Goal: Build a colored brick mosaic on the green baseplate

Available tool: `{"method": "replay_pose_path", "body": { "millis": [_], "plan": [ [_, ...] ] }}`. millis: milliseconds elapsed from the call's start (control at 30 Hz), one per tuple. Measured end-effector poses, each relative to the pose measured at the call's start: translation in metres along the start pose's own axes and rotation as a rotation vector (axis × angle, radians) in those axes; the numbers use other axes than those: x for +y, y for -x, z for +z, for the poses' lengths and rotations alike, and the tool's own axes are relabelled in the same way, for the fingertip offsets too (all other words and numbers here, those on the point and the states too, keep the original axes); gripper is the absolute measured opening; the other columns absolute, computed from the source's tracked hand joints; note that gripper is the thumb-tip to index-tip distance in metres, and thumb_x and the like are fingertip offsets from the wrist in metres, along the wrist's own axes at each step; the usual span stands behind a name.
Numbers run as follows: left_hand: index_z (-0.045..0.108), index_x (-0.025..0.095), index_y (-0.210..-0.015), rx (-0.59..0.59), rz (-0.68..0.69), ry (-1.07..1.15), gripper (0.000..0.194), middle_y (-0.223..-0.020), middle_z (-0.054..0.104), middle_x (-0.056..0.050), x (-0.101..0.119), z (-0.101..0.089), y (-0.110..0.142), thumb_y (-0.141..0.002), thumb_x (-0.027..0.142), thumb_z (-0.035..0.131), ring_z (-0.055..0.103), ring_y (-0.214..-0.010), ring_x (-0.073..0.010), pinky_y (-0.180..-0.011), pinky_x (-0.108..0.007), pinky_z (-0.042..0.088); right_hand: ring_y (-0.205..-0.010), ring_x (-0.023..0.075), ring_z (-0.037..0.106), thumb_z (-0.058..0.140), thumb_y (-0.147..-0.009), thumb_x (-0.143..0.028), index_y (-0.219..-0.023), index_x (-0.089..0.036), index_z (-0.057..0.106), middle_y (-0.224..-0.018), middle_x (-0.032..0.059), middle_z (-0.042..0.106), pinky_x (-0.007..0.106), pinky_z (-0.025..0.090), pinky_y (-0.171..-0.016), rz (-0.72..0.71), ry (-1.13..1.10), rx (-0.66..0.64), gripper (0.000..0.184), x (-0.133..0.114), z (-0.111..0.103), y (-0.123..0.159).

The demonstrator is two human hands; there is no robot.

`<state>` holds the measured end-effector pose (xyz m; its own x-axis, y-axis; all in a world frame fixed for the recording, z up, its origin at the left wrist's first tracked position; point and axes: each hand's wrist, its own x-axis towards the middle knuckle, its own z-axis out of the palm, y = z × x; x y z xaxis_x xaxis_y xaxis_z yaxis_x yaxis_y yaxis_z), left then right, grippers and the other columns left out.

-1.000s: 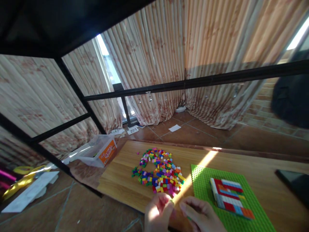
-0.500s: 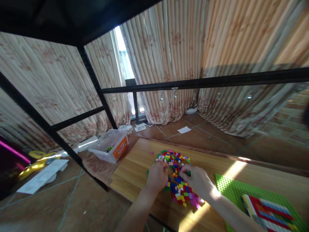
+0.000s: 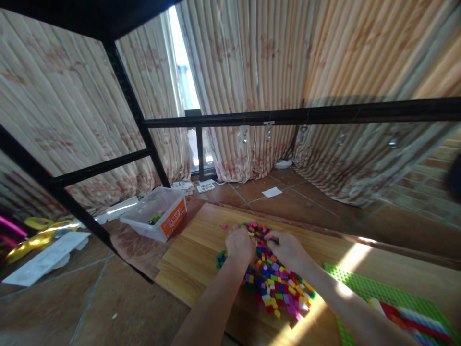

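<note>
A spread of small multicoloured toy bricks (image 3: 275, 283) lies on the wooden tabletop (image 3: 190, 257). Over its far left part is my left hand (image 3: 240, 244), fingers curled down and closed among the bricks; whatever they hold is hidden. My right hand (image 3: 290, 249) is at the pile's far right side, thumb and fingers pinched on a small dark green brick (image 3: 276, 240). Left of my left wrist sits a small cluster of green bricks (image 3: 221, 260). One pink brick (image 3: 224, 226) lies apart beyond it.
A green studded baseplate (image 3: 360, 283) with a built block of red, white and blue bricks (image 3: 414, 319) is at the right. A clear plastic box (image 3: 144, 226) with an orange label stands beyond the table's left end. Black metal bars (image 3: 230, 119) cross in front of the curtains.
My left hand has moved away from me and slightly right, to the pile's far edge. My right hand has shifted slightly farther away, still pinching the green brick. The view has shifted a little.
</note>
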<state>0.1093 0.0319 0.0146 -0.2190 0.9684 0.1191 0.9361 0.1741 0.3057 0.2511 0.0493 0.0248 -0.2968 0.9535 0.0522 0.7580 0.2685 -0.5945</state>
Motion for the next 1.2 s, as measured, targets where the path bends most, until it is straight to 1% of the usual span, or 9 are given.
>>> {"method": "replay_pose_path", "body": {
  "millis": [200,300,400,533,633,733,867,1033,1200],
  "plan": [
    [0.056,0.016,-0.099,0.016,0.029,0.038,0.020,-0.104,0.060,-0.010,-0.005,0.004,0.002,-0.079,0.020,0.054,0.056,-0.103,-0.0210,-0.086,-0.029,0.042,-0.078,0.0207,0.066,0.044,-0.081,-0.032,-0.086,-0.017,0.074,-0.081,0.0050,0.073,0.028,0.043,-0.068,0.107,-0.197,0.031,0.034,0.015,0.006,-0.015],
    [0.054,0.018,-0.096,0.020,0.048,0.071,0.018,-0.101,0.061,-0.009,-0.007,0.005,0.005,-0.079,0.018,0.053,0.058,-0.100,-0.0204,-0.084,-0.029,0.043,-0.075,0.0217,0.065,0.048,-0.079,-0.037,-0.082,-0.017,0.074,-0.075,0.0049,0.072,0.029,0.042,-0.066,0.110,-0.273,0.048,0.033,0.017,0.008,-0.016],
    [0.053,0.020,-0.092,0.061,0.066,0.166,0.013,-0.092,0.064,-0.006,-0.010,0.004,0.011,-0.079,0.017,0.052,0.060,-0.094,-0.0204,-0.081,-0.030,0.043,-0.073,0.0209,0.063,0.051,-0.078,-0.041,-0.082,-0.018,0.074,-0.074,0.0042,0.071,0.028,0.041,-0.064,0.076,-0.354,0.054,0.033,0.014,0.008,-0.014],
    [0.052,0.021,-0.087,0.104,0.087,0.497,0.009,-0.083,0.064,-0.002,-0.013,-0.001,0.026,-0.078,0.021,0.055,0.062,-0.082,-0.0172,-0.076,-0.028,0.045,-0.060,0.0153,0.055,0.054,-0.077,-0.049,-0.079,-0.018,0.072,-0.064,0.0009,0.064,0.026,0.038,-0.056,0.044,-0.479,0.028,0.036,0.006,0.005,-0.003],
    [0.050,0.021,-0.089,0.065,0.106,0.810,0.013,-0.083,0.064,-0.001,-0.014,-0.005,0.040,-0.077,0.020,0.055,0.063,-0.077,-0.0145,-0.070,-0.025,0.047,-0.047,0.0100,0.043,0.052,-0.077,-0.054,-0.075,-0.017,0.068,-0.052,-0.0035,0.051,0.023,0.031,-0.047,0.036,-0.582,-0.026,0.040,-0.003,0.001,0.009],
    [0.051,0.020,-0.089,0.039,0.081,1.029,0.013,-0.083,0.064,-0.001,-0.010,-0.010,0.053,-0.076,0.019,0.055,0.063,-0.078,-0.0138,-0.067,-0.023,0.047,-0.043,0.0073,0.032,0.050,-0.080,-0.056,-0.068,-0.018,0.060,-0.049,-0.0064,0.040,0.022,0.024,-0.042,0.024,-0.665,-0.073,0.041,-0.013,-0.002,0.021],
    [0.055,0.018,-0.090,0.023,0.026,1.212,0.015,-0.082,0.064,-0.001,-0.001,-0.016,0.065,-0.076,0.021,0.058,0.061,-0.074,-0.0128,-0.067,-0.022,0.047,-0.047,0.0077,0.035,0.050,-0.081,-0.053,-0.061,-0.019,0.052,-0.051,-0.0061,0.039,0.022,0.027,-0.045,-0.017,-0.715,-0.021,0.040,-0.019,0.000,0.032],
    [0.060,0.016,-0.090,-0.033,-0.025,1.277,0.018,-0.082,0.065,-0.003,0.009,-0.019,0.076,-0.081,0.031,0.055,0.059,-0.076,-0.0143,-0.067,-0.024,0.047,-0.060,0.0111,0.047,0.052,-0.083,-0.045,-0.074,-0.018,0.060,-0.062,-0.0026,0.053,0.023,0.035,-0.057,-0.086,-0.720,0.070,0.030,-0.020,0.002,0.046],
    [0.060,0.018,-0.091,-0.014,0.040,1.218,0.016,-0.084,0.063,-0.002,0.011,-0.014,0.085,-0.083,0.029,0.053,0.057,-0.077,-0.0137,-0.071,-0.024,0.046,-0.058,0.0094,0.042,0.058,-0.080,-0.044,-0.076,-0.017,0.063,-0.061,-0.0033,0.052,0.022,0.032,-0.054,-0.054,-0.820,0.057,0.027,-0.022,0.001,0.058]
  ]
}}
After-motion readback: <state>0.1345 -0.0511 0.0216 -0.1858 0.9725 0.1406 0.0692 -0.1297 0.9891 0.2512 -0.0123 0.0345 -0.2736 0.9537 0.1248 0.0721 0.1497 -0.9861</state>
